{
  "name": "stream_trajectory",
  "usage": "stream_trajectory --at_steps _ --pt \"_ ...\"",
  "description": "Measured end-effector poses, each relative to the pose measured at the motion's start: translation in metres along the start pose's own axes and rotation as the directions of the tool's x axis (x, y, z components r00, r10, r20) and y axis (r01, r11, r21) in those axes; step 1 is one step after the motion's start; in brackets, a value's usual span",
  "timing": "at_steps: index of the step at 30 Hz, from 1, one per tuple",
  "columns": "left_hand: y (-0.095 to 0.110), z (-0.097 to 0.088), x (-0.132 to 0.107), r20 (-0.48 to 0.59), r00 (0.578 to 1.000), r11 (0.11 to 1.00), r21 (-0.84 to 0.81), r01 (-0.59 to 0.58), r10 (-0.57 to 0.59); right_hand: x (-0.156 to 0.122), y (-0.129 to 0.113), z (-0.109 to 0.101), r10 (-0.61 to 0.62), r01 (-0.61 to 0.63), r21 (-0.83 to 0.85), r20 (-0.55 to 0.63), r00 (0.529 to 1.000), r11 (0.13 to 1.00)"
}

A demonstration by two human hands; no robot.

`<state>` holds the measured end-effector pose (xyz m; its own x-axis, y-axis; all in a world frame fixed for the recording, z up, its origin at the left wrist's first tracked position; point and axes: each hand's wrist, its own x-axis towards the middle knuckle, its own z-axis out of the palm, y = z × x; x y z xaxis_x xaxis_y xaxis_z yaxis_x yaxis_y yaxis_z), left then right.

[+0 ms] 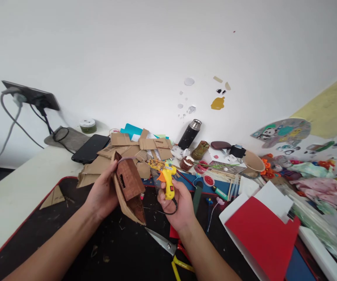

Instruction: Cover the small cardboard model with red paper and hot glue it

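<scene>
My left hand (105, 193) grips a brown cardboard model (130, 179) by its left side. The model looks like a small box with a dark slot, fixed to a cardboard backing, and it is tilted above the black mat (109, 249). In my right hand (180, 203) is a yellow glue gun (170, 181), its handle wrapped by my fingers and its nozzle end pointing left, close to the model. A black cord hangs from the handle. Below both hands lie scissors (168, 246) with red and yellow handles, partly hidden by my right forearm.
Cardboard scraps (124, 146) are heaped behind the hands, beside a phone (90, 148). A black flask (189, 134) leans at the wall. Red paper (262, 238) lies to the right, near piled craft materials. A wall socket (30, 95) with cables is at far left.
</scene>
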<state>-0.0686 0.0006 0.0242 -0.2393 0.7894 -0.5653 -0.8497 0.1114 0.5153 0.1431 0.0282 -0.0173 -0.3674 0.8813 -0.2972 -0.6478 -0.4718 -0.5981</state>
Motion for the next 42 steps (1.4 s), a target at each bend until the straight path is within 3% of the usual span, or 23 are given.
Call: stream_trajectory --at_steps 9,13,17,22,26,28,30,33,35,38,42 --pt "0.0 -0.003 0.003 -0.005 1.0 1.0 0.018 -0.011 0.012 -0.003 0.003 0.001 0.017 -0.025 0.065 0.127 0.992 0.998" --pt "-0.005 -0.012 0.01 0.066 0.997 0.989 0.139 -0.043 0.034 -0.003 0.001 -0.001 0.03 -0.034 0.018 0.19 0.981 0.999" --pt "-0.012 -0.023 0.019 0.175 0.984 0.963 0.261 -0.06 0.014 -0.004 -0.007 -0.005 -0.004 0.0 0.03 0.151 0.989 1.0" --pt "-0.022 -0.027 0.016 0.25 0.968 0.889 0.45 -0.087 -0.032 -0.007 -0.011 -0.01 -0.035 0.035 0.008 0.108 0.994 0.999" --pt "-0.028 -0.029 0.016 0.302 0.953 0.741 0.64 -0.204 0.001 -0.006 -0.006 -0.014 -0.029 0.033 -0.045 0.076 0.997 0.998" --pt "-0.028 -0.032 0.021 0.36 0.928 0.611 0.713 -0.344 0.102 -0.006 -0.004 -0.017 -0.029 0.033 -0.083 0.058 0.998 0.996" --pt "-0.026 -0.034 0.025 0.428 0.871 0.476 0.731 -0.49 0.239 -0.006 -0.003 -0.018 -0.029 0.036 -0.131 0.053 0.998 0.991" --pt "-0.019 -0.035 0.021 0.501 0.738 0.262 0.716 -0.647 0.452 -0.008 -0.002 -0.017 -0.053 0.064 -0.185 0.063 0.997 0.981" --pt "-0.013 -0.031 0.01 0.541 0.658 0.108 0.724 -0.682 0.524 -0.01 -0.001 -0.016 -0.083 0.098 -0.205 0.08 0.993 0.974" --pt "-0.007 -0.021 -0.009 0.583 0.62 0.085 0.689 -0.72 0.525 -0.014 0.003 -0.016 -0.116 0.138 -0.237 0.104 0.988 0.962" --pt "-0.004 -0.012 -0.018 0.569 0.654 0.152 0.685 -0.712 0.498 -0.017 0.009 -0.019 -0.126 0.159 -0.297 0.127 0.984 0.942"
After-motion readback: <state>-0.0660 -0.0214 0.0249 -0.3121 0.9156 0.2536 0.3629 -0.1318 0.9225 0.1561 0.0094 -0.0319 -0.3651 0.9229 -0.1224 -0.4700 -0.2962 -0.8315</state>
